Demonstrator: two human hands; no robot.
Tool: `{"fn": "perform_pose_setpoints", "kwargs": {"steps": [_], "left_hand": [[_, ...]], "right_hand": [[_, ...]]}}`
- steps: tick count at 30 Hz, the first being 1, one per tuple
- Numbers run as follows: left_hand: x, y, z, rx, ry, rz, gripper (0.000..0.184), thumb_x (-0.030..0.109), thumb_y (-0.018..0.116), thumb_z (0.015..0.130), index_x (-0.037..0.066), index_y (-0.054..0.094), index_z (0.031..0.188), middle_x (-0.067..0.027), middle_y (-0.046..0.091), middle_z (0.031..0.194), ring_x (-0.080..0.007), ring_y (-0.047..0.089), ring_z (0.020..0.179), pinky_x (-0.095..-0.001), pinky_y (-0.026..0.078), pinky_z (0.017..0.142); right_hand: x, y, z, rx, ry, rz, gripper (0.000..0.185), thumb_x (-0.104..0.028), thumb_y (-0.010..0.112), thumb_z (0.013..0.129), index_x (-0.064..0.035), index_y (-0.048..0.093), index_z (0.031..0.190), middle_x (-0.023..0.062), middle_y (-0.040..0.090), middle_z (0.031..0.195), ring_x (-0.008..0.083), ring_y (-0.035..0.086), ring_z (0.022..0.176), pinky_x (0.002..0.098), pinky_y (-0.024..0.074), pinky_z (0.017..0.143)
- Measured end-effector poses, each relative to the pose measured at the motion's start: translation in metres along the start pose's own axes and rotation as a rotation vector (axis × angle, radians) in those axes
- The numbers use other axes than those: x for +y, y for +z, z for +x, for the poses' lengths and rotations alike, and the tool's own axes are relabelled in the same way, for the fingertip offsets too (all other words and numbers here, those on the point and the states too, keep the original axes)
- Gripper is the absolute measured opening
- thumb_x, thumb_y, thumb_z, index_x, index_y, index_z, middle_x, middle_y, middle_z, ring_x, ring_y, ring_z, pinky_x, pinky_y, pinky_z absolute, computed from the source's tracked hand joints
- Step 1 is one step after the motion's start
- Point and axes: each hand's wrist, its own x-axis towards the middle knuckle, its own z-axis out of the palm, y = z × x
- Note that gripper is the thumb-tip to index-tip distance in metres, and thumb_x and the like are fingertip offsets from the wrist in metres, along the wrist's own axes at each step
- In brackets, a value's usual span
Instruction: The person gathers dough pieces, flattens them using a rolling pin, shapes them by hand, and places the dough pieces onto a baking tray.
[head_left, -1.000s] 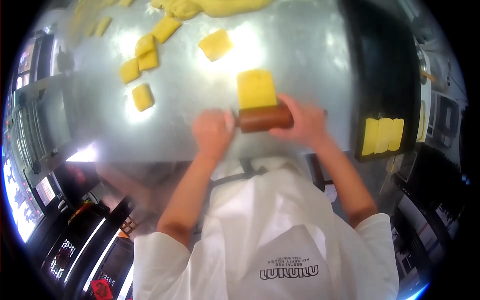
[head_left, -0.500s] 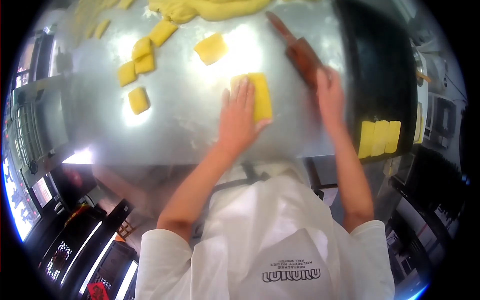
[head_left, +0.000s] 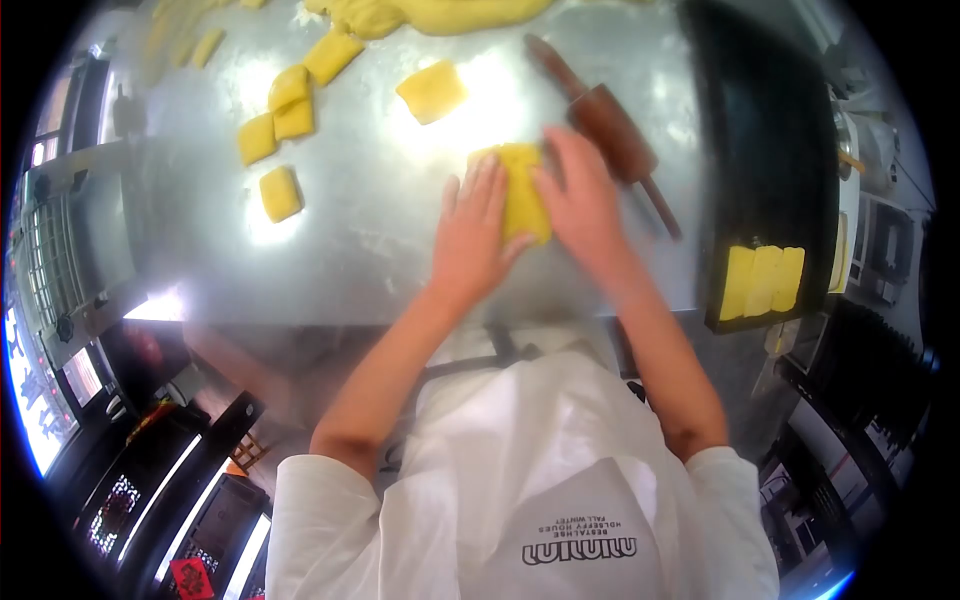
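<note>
A flat yellow dough sheet (head_left: pixel 522 195) lies on the metal table (head_left: pixel 370 240) between my two hands. My left hand (head_left: pixel 473 232) rests on its left edge, fingers stretched forward and thumb apart. At its right edge is my right hand (head_left: pixel 585 200), thumb and fingers spread, touching or just over the dough. Right of that hand, a wooden rolling pin (head_left: pixel 612 130) lies slanted on the table, held by neither hand.
Several small dough pieces (head_left: pixel 280 193) lie at the left, with another piece (head_left: pixel 432 91) ahead of my hands. A long dough mass (head_left: pixel 450 14) spans the far edge. On the right, a black tray (head_left: pixel 765 190) holds flat dough strips (head_left: pixel 762 282).
The rolling pin went from under my hands to the table's right side, and my right hand let go of it. Both hands came to the dough sheet, the left first.
</note>
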Motion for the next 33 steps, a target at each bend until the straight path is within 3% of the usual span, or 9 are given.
{"fn": "perform_pose_setpoints", "kwargs": {"steps": [8, 17, 26, 29, 32, 33], "left_hand": [[-0.001, -0.017, 0.004, -0.013, -0.02, -0.066, 0.079, 0.035, 0.077, 0.091, -0.003, 0.044, 0.152, -0.0241, 0.045, 0.158, -0.0411, 0.04, 0.149, -0.0602, 0.025, 0.123], [-0.013, -0.024, 0.002, 0.091, -0.001, -0.141, 0.066, 0.017, 0.076, 0.09, -0.002, 0.05, 0.147, -0.0223, 0.052, 0.151, -0.0409, 0.046, 0.143, -0.059, 0.029, 0.122], [-0.022, -0.01, -0.002, 0.104, 0.028, -0.087, 0.057, 0.017, 0.077, 0.089, 0.0, 0.059, 0.14, -0.019, 0.055, 0.151, -0.0355, 0.052, 0.139, -0.0577, 0.031, 0.122], [-0.027, -0.012, -0.008, 0.069, 0.025, -0.16, 0.054, 0.015, 0.076, 0.09, 0.001, 0.06, 0.14, -0.0192, 0.057, 0.15, -0.0383, 0.049, 0.142, -0.0568, 0.03, 0.123], [-0.037, -0.01, -0.015, 0.158, 0.003, -0.241, 0.057, 0.013, 0.075, 0.09, 0.002, 0.058, 0.143, -0.0192, 0.056, 0.151, -0.0416, 0.047, 0.144, -0.0565, 0.03, 0.123], [-0.035, -0.013, -0.016, 0.144, 0.002, -0.208, 0.058, 0.013, 0.075, 0.09, 0.002, 0.056, 0.145, -0.0196, 0.055, 0.151, -0.0422, 0.046, 0.145, -0.0565, 0.03, 0.124]], "right_hand": [[0.024, 0.043, 0.004, 0.059, -0.126, -0.309, 0.058, -0.014, 0.078, 0.087, -0.0046, 0.055, 0.139, 0.0165, 0.057, 0.143, 0.0386, 0.051, 0.136, 0.0494, 0.0441, 0.108], [0.012, 0.021, 0.037, -0.112, -0.219, -0.039, 0.021, -0.005, 0.072, 0.085, -0.006, 0.074, 0.106, 0.0095, 0.072, 0.11, 0.0327, 0.063, 0.108, 0.0449, 0.0496, 0.096], [0.029, 0.035, 0.064, -0.256, -0.269, -0.022, 0.006, -0.006, 0.073, 0.084, -0.0069, 0.075, 0.09, 0.0079, 0.07, 0.092, 0.0311, 0.063, 0.096, 0.0423, 0.0527, 0.084], [0.031, 0.034, 0.058, -0.265, -0.213, 0.017, 0.007, -0.008, 0.074, 0.084, -0.0078, 0.075, 0.091, 0.0079, 0.07, 0.094, 0.0319, 0.063, 0.093, 0.0418, 0.0527, 0.084], [0.04, 0.029, 0.055, -0.268, -0.197, 0.053, 0.012, -0.01, 0.07, 0.092, -0.0064, 0.076, 0.102, 0.0072, 0.074, 0.101, 0.0263, 0.067, 0.095, 0.0372, 0.0533, 0.086], [0.032, 0.021, 0.055, -0.252, -0.018, 0.182, 0.015, -0.01, 0.068, 0.095, -0.0053, 0.075, 0.107, 0.0071, 0.074, 0.104, 0.0239, 0.068, 0.097, 0.0356, 0.0533, 0.088]]}}
